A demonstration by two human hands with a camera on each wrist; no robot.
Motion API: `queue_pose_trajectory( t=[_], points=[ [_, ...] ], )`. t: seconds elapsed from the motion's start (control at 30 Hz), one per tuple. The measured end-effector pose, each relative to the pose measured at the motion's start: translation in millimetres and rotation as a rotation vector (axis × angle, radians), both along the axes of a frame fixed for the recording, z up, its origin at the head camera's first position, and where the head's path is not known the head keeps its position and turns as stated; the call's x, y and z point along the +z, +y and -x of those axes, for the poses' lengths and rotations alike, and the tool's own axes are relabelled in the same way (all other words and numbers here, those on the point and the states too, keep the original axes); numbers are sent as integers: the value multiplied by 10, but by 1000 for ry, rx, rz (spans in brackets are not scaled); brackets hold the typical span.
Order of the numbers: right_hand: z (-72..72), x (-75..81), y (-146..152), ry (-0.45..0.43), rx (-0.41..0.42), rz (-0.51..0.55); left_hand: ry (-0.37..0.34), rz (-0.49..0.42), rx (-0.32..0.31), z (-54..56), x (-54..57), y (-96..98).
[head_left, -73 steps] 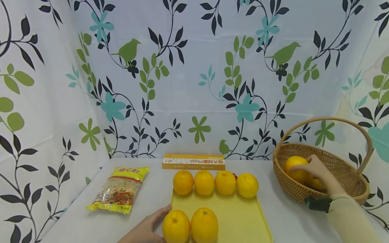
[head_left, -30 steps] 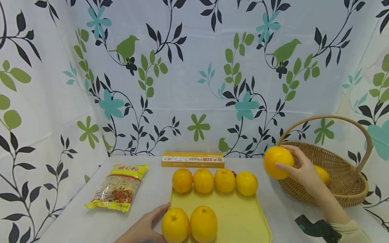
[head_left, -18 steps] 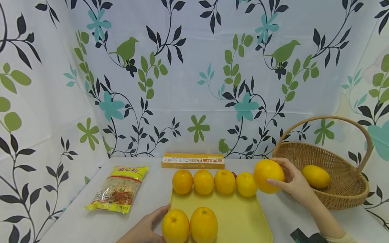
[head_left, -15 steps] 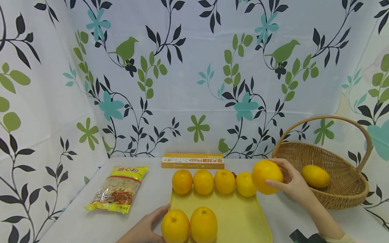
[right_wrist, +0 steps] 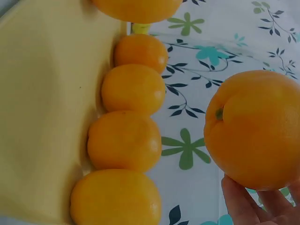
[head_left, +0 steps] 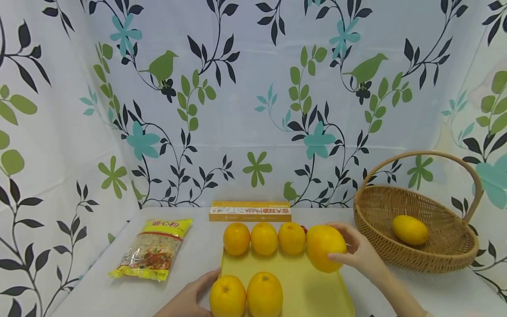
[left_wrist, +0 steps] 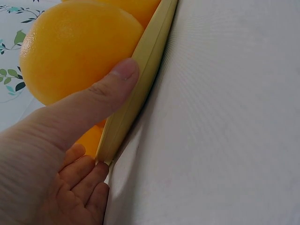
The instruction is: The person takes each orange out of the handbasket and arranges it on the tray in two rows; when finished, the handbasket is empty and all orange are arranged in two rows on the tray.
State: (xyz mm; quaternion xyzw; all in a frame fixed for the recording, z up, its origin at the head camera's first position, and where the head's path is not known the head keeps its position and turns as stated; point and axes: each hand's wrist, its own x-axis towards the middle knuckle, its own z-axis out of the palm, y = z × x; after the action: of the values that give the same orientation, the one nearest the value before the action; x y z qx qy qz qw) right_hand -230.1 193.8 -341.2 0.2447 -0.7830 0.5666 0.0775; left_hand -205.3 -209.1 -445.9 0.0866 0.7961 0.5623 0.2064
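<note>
In the head view my right hand [head_left: 362, 255] grips an orange [head_left: 325, 248] over the far right part of the yellow tray [head_left: 309, 288]. The right wrist view shows this orange [right_wrist: 255, 131] with its green stem end, fingers [right_wrist: 241, 204] beneath it. Across the tray's far end stands a row of oranges [head_left: 264, 238]; the held one hides its right end. Two more oranges [head_left: 264, 294] sit side by side at the near left. My left hand [head_left: 192, 293] rests against the tray's left edge, its thumb [left_wrist: 108, 91] touching the rim in the left wrist view.
On the right stands a wicker basket [head_left: 443, 259] with a tall handle and one yellow-orange fruit [head_left: 410, 230] inside. A pasta box [head_left: 250, 211] lies behind the tray. A bag of pasta [head_left: 153, 248] lies to its left. A patterned cloth [head_left: 253, 110] hangs behind.
My right hand has taken the orange out of the basket and carried it left, over the tray's far right part. One fruit stays in the basket. My left hand has kept its place.
</note>
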Motion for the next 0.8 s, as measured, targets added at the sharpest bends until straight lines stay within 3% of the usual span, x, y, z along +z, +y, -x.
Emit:
queue_pose_trajectory(
  t=[0.23,0.53,0.8],
  points=[
    [-80,-75,-78,-16,43,-75,0,-21,-1,-17,1,-5],
    [-129,-320,-168,21,187,-75,6,-28,-9,-22,4,-9],
    [-118,-405,-216,-93,247,-80,24,-14,-18,-15,14,-15]
  ],
)
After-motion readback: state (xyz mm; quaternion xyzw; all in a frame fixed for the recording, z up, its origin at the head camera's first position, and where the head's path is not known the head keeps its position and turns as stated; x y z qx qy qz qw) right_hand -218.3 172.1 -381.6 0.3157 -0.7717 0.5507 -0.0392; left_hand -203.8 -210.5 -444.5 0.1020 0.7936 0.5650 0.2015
